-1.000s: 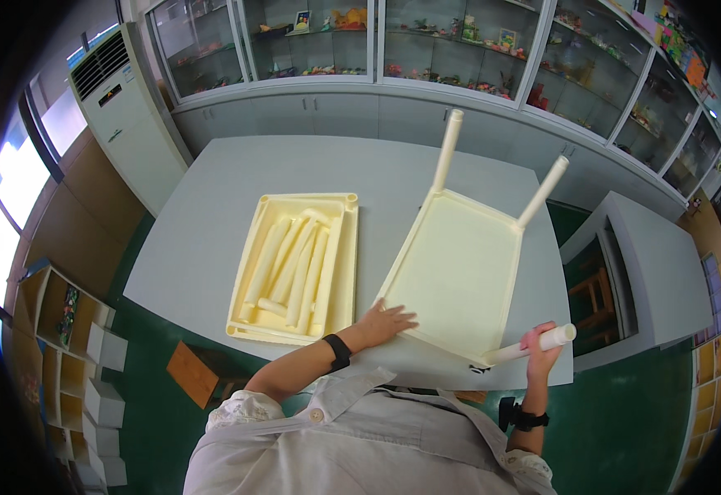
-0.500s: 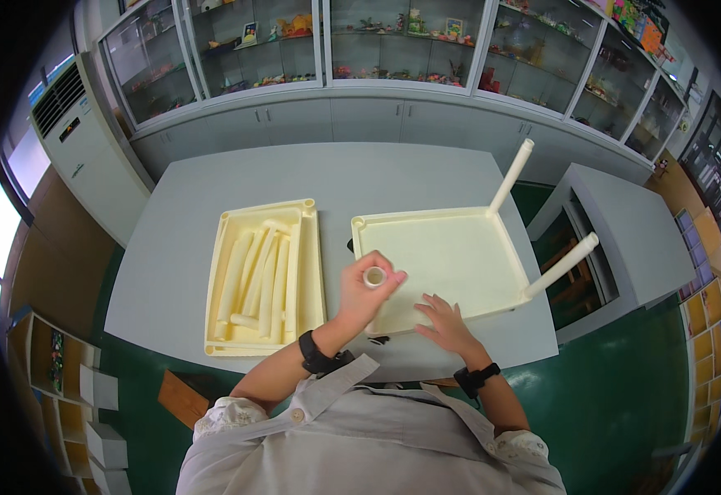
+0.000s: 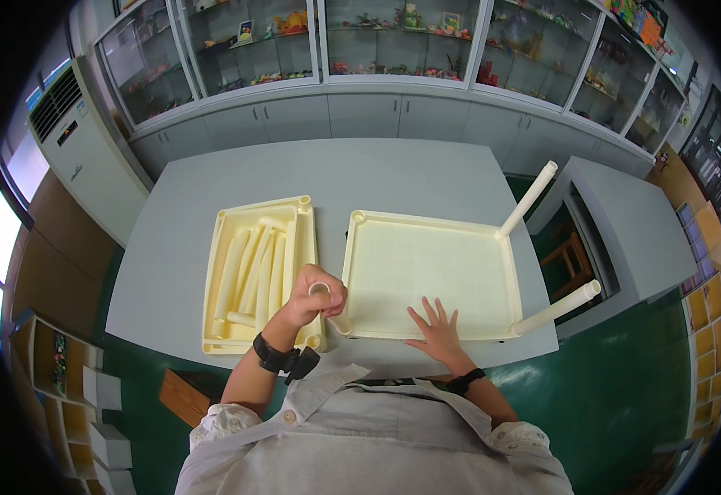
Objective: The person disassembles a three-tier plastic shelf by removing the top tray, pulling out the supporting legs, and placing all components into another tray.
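My left hand (image 3: 314, 295) grips a cream plastic tube (image 3: 340, 322), its round open end showing above the fist. The tube's lower end meets the near left corner of a shallow cream tray (image 3: 426, 219); whether it is seated there I cannot tell. My right hand (image 3: 438, 332) lies with fingers spread on the tray's floor close to the near rim. Two similar tubes rise from the tray's right corners: a far tube (image 3: 529, 198) and a near tube (image 3: 557, 308), both leaning outward. A round socket (image 3: 358, 216) at the far left corner holds no tube.
Left of the tray, stacked cream trays (image 3: 309, 247) hold several loose tubes (image 3: 250, 272). Everything rests on a grey table (image 3: 401, 173). A grey side cabinet (image 3: 628, 223) stands right, an air conditioner (image 3: 88, 132) far left, and glass display cabinets (image 3: 401, 49) behind.
My left hand has carried the tube leftward and down to the tray's near left corner. The tray has turned slightly and shifted. My right hand has flattened onto it with fingers spread.
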`<act>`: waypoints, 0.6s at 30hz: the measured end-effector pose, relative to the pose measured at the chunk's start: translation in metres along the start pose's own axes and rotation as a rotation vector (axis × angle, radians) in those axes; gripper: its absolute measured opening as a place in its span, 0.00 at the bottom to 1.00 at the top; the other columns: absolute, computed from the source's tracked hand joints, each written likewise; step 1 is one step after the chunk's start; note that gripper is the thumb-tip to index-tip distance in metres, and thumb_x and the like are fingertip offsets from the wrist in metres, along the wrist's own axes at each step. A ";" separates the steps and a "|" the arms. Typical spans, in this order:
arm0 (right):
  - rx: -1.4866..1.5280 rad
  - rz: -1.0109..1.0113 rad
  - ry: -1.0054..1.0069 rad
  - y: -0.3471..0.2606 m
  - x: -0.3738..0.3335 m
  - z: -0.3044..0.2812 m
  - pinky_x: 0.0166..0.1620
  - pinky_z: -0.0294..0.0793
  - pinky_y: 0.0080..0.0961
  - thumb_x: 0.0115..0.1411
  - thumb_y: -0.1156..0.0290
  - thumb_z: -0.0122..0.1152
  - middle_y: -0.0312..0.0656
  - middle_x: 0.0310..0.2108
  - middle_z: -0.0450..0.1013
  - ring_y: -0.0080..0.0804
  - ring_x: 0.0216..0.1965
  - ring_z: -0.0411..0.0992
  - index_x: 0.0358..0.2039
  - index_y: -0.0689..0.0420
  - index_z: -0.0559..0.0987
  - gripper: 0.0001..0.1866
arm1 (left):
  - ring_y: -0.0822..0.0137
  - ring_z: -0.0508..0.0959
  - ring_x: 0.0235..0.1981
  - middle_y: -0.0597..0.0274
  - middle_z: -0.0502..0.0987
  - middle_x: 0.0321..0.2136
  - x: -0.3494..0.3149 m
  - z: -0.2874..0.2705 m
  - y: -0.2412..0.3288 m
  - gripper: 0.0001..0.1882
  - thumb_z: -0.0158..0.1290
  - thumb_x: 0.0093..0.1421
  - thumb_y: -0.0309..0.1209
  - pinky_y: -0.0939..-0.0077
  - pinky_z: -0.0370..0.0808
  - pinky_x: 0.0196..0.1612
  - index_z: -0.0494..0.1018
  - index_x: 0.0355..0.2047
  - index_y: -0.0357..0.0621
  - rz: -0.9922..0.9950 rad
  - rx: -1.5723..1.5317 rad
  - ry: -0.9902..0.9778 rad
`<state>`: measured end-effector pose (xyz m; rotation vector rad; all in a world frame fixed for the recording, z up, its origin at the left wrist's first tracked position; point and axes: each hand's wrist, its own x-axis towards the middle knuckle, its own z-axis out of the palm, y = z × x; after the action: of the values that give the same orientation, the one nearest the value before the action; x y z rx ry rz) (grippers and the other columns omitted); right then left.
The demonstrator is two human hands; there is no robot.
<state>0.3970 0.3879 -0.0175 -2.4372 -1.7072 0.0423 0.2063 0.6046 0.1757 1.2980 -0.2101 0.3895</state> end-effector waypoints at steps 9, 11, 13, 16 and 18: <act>0.019 -0.009 0.055 -0.012 0.004 0.002 0.52 0.46 0.72 0.47 0.39 0.55 0.42 0.64 0.44 0.52 0.63 0.42 0.60 0.36 0.58 0.40 | 0.76 0.60 0.08 0.67 0.60 0.05 0.007 0.022 -0.007 0.20 0.47 0.55 0.28 0.81 0.55 0.13 0.59 0.06 0.39 0.196 0.388 0.814; 0.019 -0.012 0.052 -0.014 0.005 0.000 0.52 0.46 0.72 0.47 0.39 0.56 0.42 0.64 0.44 0.52 0.63 0.42 0.60 0.36 0.58 0.40 | 0.76 0.59 0.08 0.66 0.60 0.05 0.005 0.019 0.000 0.20 0.47 0.54 0.27 0.81 0.54 0.13 0.59 0.07 0.39 0.138 0.373 0.663; -0.029 -0.017 0.037 -0.012 0.008 -0.002 0.52 0.48 0.71 0.47 0.39 0.55 0.42 0.64 0.42 0.51 0.63 0.42 0.60 0.36 0.56 0.41 | 0.76 0.59 0.08 0.66 0.59 0.05 0.002 -0.001 0.007 0.19 0.47 0.53 0.27 0.81 0.53 0.13 0.59 0.07 0.40 0.062 0.217 0.414; -0.030 -0.026 0.042 -0.017 0.009 0.002 0.51 0.48 0.71 0.46 0.39 0.56 0.42 0.64 0.43 0.51 0.63 0.42 0.60 0.36 0.56 0.41 | 0.76 0.58 0.08 0.66 0.59 0.05 0.004 -0.015 0.012 0.19 0.47 0.52 0.26 0.82 0.53 0.13 0.59 0.06 0.40 -0.007 0.032 0.143; -0.035 -0.019 0.044 -0.018 0.007 0.005 0.51 0.48 0.72 0.46 0.39 0.56 0.42 0.64 0.43 0.51 0.63 0.42 0.60 0.36 0.57 0.41 | 0.77 0.58 0.08 0.65 0.59 0.05 0.006 -0.008 0.013 0.19 0.46 0.53 0.26 0.81 0.52 0.13 0.59 0.06 0.40 0.001 0.066 0.243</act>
<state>0.3822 0.4010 -0.0189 -2.4275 -1.7260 -0.0437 0.2057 0.6158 0.1878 1.3027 0.0064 0.5544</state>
